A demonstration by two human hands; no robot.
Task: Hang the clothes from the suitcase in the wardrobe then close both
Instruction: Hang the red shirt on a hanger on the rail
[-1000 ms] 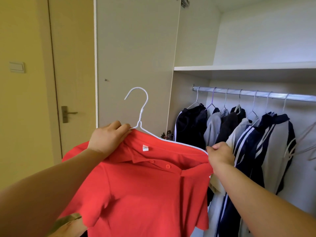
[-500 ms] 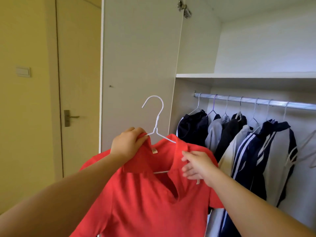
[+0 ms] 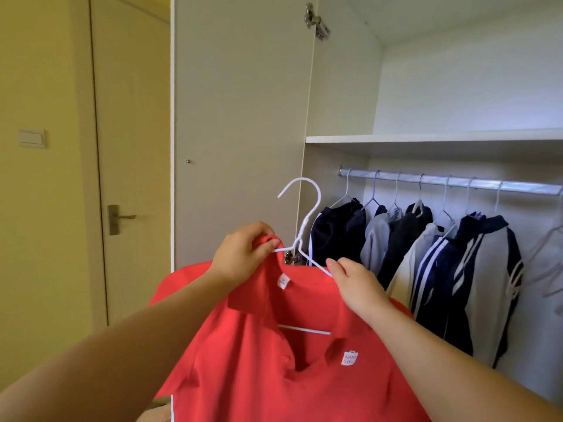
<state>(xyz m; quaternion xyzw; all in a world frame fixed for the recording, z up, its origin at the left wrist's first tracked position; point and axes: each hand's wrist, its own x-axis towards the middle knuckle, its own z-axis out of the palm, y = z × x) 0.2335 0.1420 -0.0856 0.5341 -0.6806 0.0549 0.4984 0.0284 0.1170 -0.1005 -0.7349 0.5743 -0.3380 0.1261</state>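
Note:
A red polo shirt (image 3: 274, 370) hangs on a white wire hanger (image 3: 304, 220) in front of me, its hook pointing up and left. My left hand (image 3: 240, 254) pinches the collar and the hanger's left arm. My right hand (image 3: 356, 284) grips the hanger's right arm and the shirt's shoulder. The open wardrobe (image 3: 457, 86) stands ahead, with a metal rail (image 3: 451, 181) to the right of the hanger's hook. The suitcase is out of view.
Several dark and grey-white jackets (image 3: 441, 269) hang on the rail. The open wardrobe door (image 3: 240, 117) stands just left of the hanger. A shelf (image 3: 426, 138) runs above the rail. A room door (image 3: 131, 147) with a handle is at the left.
The shirt and hanger have risen and shifted right towards the wardrobe. My right hand moved from the collar up onto the hanger's right arm. The collar now sits round the hanger.

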